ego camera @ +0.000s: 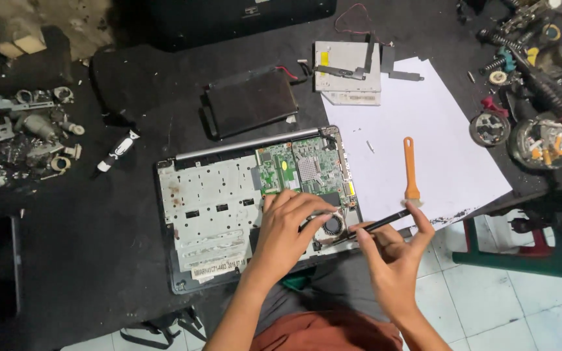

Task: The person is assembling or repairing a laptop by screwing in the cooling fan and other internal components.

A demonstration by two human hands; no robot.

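Note:
An opened laptop base (213,214) lies on the dark table, with its green circuit board (300,170) and round cooling fan (333,225) bare. My left hand (287,227) rests on the base beside the fan, fingers curled onto the board's lower edge. My right hand (395,250) grips a thin black tool (375,226) whose tip points at the fan. An orange-handled brush (411,170) lies on a white sheet of paper (424,149) just above my right hand.
A removed dark panel (252,101) and a flat silver drive (347,71) lie behind the laptop. Small grey parts (30,133) are heaped at the left. Tools and round tins (541,143) crowd the right. A green stool (521,250) stands on the tiled floor.

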